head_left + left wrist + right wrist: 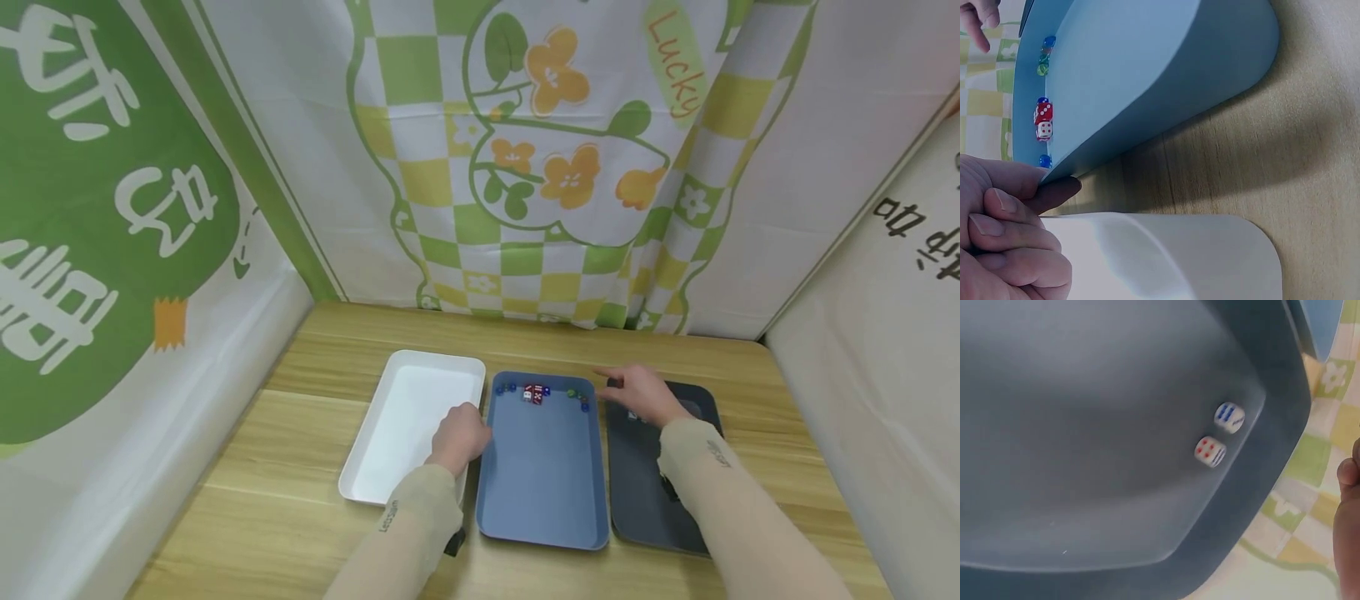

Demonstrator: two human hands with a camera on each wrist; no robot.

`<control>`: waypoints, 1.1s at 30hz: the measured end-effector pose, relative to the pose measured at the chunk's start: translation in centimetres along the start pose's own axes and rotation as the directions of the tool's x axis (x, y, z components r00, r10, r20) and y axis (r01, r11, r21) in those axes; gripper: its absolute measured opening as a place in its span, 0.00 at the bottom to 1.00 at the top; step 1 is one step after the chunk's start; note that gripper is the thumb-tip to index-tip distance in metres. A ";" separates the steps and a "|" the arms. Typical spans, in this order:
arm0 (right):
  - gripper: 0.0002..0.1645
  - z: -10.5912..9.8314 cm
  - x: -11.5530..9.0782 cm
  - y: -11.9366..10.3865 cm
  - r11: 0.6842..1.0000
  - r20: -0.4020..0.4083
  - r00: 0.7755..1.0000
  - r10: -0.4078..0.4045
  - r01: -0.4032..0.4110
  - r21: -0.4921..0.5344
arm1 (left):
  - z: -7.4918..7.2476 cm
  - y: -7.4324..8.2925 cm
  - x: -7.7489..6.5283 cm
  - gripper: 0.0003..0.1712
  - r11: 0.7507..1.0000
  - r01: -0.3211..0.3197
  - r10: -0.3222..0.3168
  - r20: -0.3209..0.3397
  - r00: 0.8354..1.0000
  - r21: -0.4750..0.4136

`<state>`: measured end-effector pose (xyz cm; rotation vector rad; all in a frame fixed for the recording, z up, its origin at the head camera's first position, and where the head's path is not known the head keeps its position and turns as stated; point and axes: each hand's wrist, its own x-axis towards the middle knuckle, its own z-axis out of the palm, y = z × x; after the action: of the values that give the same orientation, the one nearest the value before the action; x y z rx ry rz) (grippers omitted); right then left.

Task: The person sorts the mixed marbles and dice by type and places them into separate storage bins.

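My left hand (pixel 459 433) pinches the left rim of the blue tray (pixel 542 475) between thumb and forefinger, its other fingers curled, as the left wrist view shows closely. Along that tray's far end lie red dice (pixel 1043 112), a white die (pixel 1044 130), blue beads (pixel 1045 160) and a green bead (pixel 1042 70). My right hand (pixel 643 393) is over the far left corner of the dark tray (pixel 645 492), beside the blue tray's right rim, its forefinger pointing left and nothing in its grasp. Two white dice (pixel 1219 434) sit in the dark tray.
A white tray (pixel 408 417) stands left of the blue one, partly beneath my left forearm. All three trays rest on a wooden table (pixel 247 467). Behind the table hangs a green and yellow checked curtain (pixel 517 258), with white printed cloth (pixel 862 375) on the right side.
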<state>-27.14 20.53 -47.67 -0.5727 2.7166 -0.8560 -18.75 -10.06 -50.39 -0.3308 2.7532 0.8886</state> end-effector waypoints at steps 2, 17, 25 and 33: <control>0.32 0.3 0.4 -0.6 1.000 0.009 1.000 -0.005 0.005 0.001 | 0.0 0.0 0.0 0.20 1.000 0.006 -0.006 0.001 1.000 -0.002; 0.28 2.9 3.0 -3.4 0.999 0.043 0.998 -0.051 0.051 -0.010 | 0.0 0.1 0.0 0.20 1.000 0.020 -0.020 0.010 1.000 0.001; 0.27 4.5 4.0 -4.2 0.998 0.062 0.996 -0.062 0.064 -0.026 | 0.1 0.1 0.0 0.21 1.000 0.014 -0.014 0.005 1.000 0.000; 0.26 5.8 4.5 -4.8 0.996 0.113 0.993 -0.029 0.038 -0.081 | 0.0 0.1 -0.1 0.20 1.000 0.013 -0.013 0.001 1.000 0.007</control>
<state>-27.84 12.11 -49.96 -0.6648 2.6578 -0.6988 -18.73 -9.92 -50.33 -0.3460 2.7491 0.8755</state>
